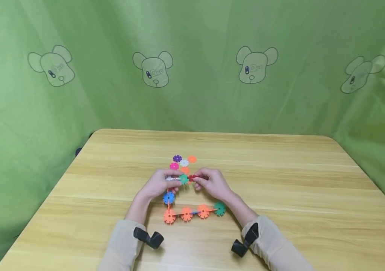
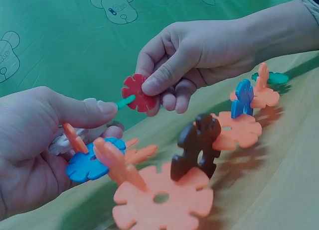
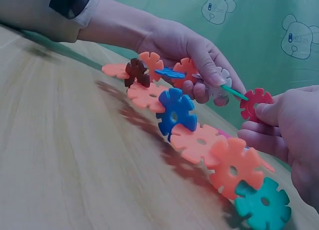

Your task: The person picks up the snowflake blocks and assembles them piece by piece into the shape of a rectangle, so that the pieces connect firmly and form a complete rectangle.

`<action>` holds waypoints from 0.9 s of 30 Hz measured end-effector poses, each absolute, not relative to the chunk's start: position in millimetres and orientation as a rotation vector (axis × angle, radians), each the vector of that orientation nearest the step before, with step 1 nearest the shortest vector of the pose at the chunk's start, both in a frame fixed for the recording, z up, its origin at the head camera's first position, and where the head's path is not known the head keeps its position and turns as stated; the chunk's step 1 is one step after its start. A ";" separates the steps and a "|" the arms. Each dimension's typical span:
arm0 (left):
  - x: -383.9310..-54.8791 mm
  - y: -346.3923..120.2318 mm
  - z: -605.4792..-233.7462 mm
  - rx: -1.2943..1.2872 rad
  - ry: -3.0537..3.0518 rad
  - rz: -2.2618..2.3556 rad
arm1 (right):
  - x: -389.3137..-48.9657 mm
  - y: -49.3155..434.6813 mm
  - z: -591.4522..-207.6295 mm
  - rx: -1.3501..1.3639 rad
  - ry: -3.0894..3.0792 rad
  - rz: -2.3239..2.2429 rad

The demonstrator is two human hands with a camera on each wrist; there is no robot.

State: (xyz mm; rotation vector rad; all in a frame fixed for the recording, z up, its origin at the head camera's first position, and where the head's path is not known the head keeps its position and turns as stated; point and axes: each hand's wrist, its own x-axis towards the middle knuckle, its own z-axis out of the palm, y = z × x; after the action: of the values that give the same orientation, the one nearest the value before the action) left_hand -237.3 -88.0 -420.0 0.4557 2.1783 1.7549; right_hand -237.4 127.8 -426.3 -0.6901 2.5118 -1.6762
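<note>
A chain of notched plastic discs, slotted together at right angles, bends beneath my hands. My left hand [image 1: 156, 183] pinches the white disc [image 3: 224, 86] at its far end, the thumb lying near a green disc [image 1: 183, 179] slotted there. Between thumb and fingers, my right hand [image 1: 214, 183] holds a red disc [image 3: 255, 104]. The green disc's edge meets the red one at a notch. Down from the left hand runs a blue disc [image 1: 168, 198] to an orange corner disc [image 1: 170, 216]; the row then extends right to another green disc [image 1: 219, 209].
Several loose discs lie beyond the hands on the wooden table [image 1: 280, 169], among them a purple disc [image 1: 177, 159], a pink disc [image 1: 173, 166] and an orange disc [image 1: 191, 159]. A green curtain [image 1: 199, 101] hangs behind the table's far edge.
</note>
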 end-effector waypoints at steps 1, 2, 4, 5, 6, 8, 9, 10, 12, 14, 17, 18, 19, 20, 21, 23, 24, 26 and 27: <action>-237.1 -87.8 -419.7 0.458 2.172 1.753 | -236.9 128.3 -426.5 -0.692 2.504 -1.683; -237.1 -87.7 -419.4 0.454 2.162 1.756 | -236.5 128.5 -426.6 -0.694 2.497 -1.688; -236.8 -87.6 -419.0 0.458 2.154 1.755 | -233.7 128.1 -423.2 -0.677 2.480 -1.696; -237.0 -87.4 -419.2 0.460 2.152 1.755 | -230.3 127.2 -418.0 -0.668 2.476 -1.695; -236.9 -87.3 -419.5 0.462 2.152 1.754 | -227.5 126.6 -413.6 -0.662 2.475 -1.691; -236.5 -87.1 -419.5 0.470 2.163 1.747 | -223.1 125.0 -406.3 -0.650 2.473 -1.684; -236.4 -87.1 -419.6 0.477 2.174 1.739 | -222.7 125.0 -405.2 -0.639 2.471 -1.680; -236.4 -87.1 -419.9 0.482 2.178 1.732 | -222.4 124.9 -404.4 -0.635 2.469 -1.677; -236.5 -87.0 -420.6 0.489 2.185 1.716 | -227.1 126.6 -411.9 -0.626 2.457 -1.679; -237.3 -86.8 -421.4 0.499 2.192 1.700 | -231.5 128.5 -419.2 -0.622 2.449 -1.679; -238.3 -86.6 -423.5 0.497 2.194 1.689 | -234.0 129.9 -423.8 -0.632 2.448 -1.675; -238.6 -86.4 -424.1 0.493 2.193 1.690 | -234.2 130.2 -424.4 -0.641 2.456 -1.670; -238.7 -86.3 -424.3 0.487 2.188 1.693 | -233.9 130.2 -424.3 -0.646 2.461 -1.668; -238.9 -86.2 -424.3 0.483 2.185 1.696 | -233.9 130.0 -424.6 -0.648 2.466 -1.670; -238.8 -86.1 -424.1 0.486 2.183 1.698 | -233.4 129.7 -424.2 -0.651 2.470 -1.672; -238.8 -86.2 -423.8 0.489 2.183 1.699 | -232.7 128.3 -423.7 -0.652 2.477 -1.671; -238.8 -86.3 -423.6 0.492 2.185 1.701 | -232.3 127.5 -423.2 -0.658 2.479 -1.672; -238.2 -84.7 -423.0 0.509 2.194 1.696 | -230.9 127.8 -422.1 -0.656 2.484 -1.669; -237.9 -83.9 -422.7 0.515 2.199 1.692 | -230.5 128.1 -421.7 -0.652 2.484 -1.668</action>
State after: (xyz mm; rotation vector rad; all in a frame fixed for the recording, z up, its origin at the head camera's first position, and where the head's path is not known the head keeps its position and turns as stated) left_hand -237.9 -83.9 -422.7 0.5151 2.1993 1.6924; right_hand -230.5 128.1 -421.7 -0.6524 2.4845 -1.6683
